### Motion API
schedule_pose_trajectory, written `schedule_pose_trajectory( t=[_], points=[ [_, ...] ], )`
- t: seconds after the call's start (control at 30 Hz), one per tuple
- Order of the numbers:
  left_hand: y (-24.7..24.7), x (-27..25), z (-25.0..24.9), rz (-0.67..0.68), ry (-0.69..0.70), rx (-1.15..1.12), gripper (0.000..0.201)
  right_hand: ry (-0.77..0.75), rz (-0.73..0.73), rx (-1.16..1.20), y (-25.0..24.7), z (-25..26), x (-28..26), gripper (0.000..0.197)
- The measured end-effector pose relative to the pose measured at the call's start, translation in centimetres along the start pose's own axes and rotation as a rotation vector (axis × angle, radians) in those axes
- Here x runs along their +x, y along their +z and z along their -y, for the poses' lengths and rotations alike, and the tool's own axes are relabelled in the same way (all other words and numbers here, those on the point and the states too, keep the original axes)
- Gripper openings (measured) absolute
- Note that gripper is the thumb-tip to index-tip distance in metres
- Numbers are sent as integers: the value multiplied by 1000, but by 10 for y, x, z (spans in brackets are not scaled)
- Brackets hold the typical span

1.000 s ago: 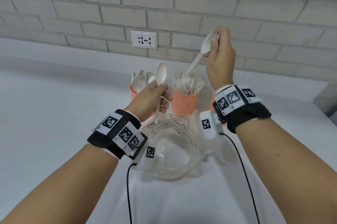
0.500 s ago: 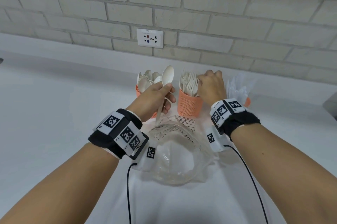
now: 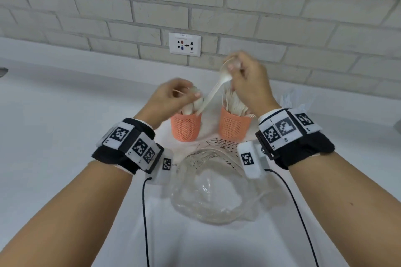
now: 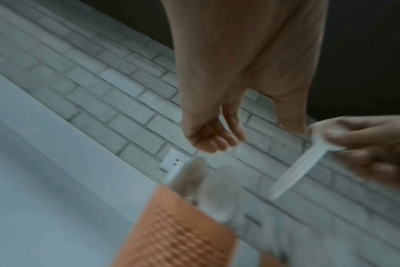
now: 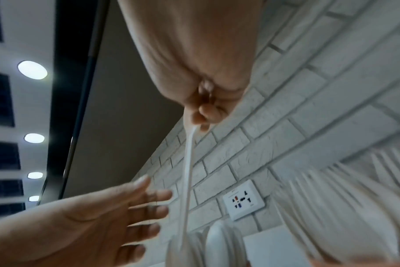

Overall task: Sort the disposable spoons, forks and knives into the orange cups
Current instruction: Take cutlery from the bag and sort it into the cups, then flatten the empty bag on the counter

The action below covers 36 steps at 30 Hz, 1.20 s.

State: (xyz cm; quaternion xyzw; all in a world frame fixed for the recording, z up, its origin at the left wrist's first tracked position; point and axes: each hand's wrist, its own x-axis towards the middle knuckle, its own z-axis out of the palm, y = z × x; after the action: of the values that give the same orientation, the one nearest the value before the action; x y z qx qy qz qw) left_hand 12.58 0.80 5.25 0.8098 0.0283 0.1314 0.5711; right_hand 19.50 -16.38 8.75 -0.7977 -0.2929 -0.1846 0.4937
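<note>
A white plastic spoon [image 3: 213,90] hangs handle-down over the left orange cup [image 3: 186,127], which holds several spoons. My right hand [image 3: 236,71] pinches the spoon by its bowl, above and between the two cups. My left hand [image 3: 186,94] hovers just over the left cup, fingers loose and holding nothing. The middle orange cup [image 3: 233,125] holds several forks. In the left wrist view the spoon [image 4: 295,171] slants down beside the cup [image 4: 178,234]. The right wrist view shows the spoon handle [image 5: 188,171] next to the spread left hand [image 5: 117,207].
A crumpled clear plastic bag [image 3: 210,193] lies on the white counter in front of the cups. Blurred white knives [image 3: 297,97] stand at the right, their cup hidden behind my right wrist. A wall socket [image 3: 184,44] sits on the brick wall behind.
My right hand put the fork into the middle cup, then took the spoon by its bowl. My left hand let go of the spoon and now hovers over the left cup.
</note>
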Motion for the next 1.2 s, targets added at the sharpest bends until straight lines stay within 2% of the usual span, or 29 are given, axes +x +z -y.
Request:
schedule_pose_trajectory(
  t=[0.07, 0.1, 0.2, 0.23, 0.3, 0.4, 0.5, 0.57, 0.63, 0.73, 0.83, 0.87, 0.93, 1.0, 1.03, 1.07, 1.1, 1.17, 1.2],
  points=[
    [-16, 9, 19, -203, -40, 3, 65, -132, -213, -17, -1, 1, 4, 22],
    [-20, 12, 28, -219, -82, 38, 79, -181, -279, -17, 3, 3, 5, 24],
    [-13, 19, 50, -36, -189, 118, 116, -233, -293, -42, 25, 7, 8, 27],
    [-8, 21, 55, 11, -199, 116, 123, -238, -261, -61, 34, 7, 9, 29],
    [2, 26, 63, 16, -199, 106, 129, -220, -160, -104, 52, 4, 7, 34],
    [12, 29, 69, -30, -163, 113, 122, -124, 34, -235, 69, -2, 4, 41],
    [16, 29, 72, -49, -135, 82, 114, -72, 277, -534, 78, -11, -1, 42],
    [16, 31, 76, -44, -120, 65, 118, -45, 455, -647, 83, -15, -7, 41],
    [15, 31, 77, -34, -120, 85, 122, 17, 558, -668, 85, -16, -9, 44],
    [9, 29, 72, 16, -162, 116, 120, 78, 585, -661, 78, -4, -5, 46],
    [-8, 22, 60, 120, -232, 271, 115, 69, 449, -465, 55, 16, -4, 48],
    [-16, 17, 54, 119, -270, 384, 109, 64, 425, -402, 44, 22, -7, 45],
    [-33, 2, 42, 59, -281, 602, 76, 70, 466, -322, 20, 28, -17, 37],
    [-39, -20, 24, -17, -122, 688, 38, 142, 628, -285, -2, 26, -34, 41],
    [-35, -31, 16, -5, -44, 684, 29, 202, 754, -304, -8, 22, -46, 51],
    [-26, -43, 9, 71, 13, 681, 32, 261, 888, -361, -10, 13, -58, 66],
    [-14, -54, 6, 203, 46, 703, 44, 309, 998, -438, -9, 3, -71, 83],
    [15, -75, 10, 535, 25, 849, 83, 377, 1087, -558, -1, -19, -97, 110],
    [27, -82, 16, 674, -9, 966, 105, 400, 1091, -579, 3, -29, -109, 116]
  ],
)
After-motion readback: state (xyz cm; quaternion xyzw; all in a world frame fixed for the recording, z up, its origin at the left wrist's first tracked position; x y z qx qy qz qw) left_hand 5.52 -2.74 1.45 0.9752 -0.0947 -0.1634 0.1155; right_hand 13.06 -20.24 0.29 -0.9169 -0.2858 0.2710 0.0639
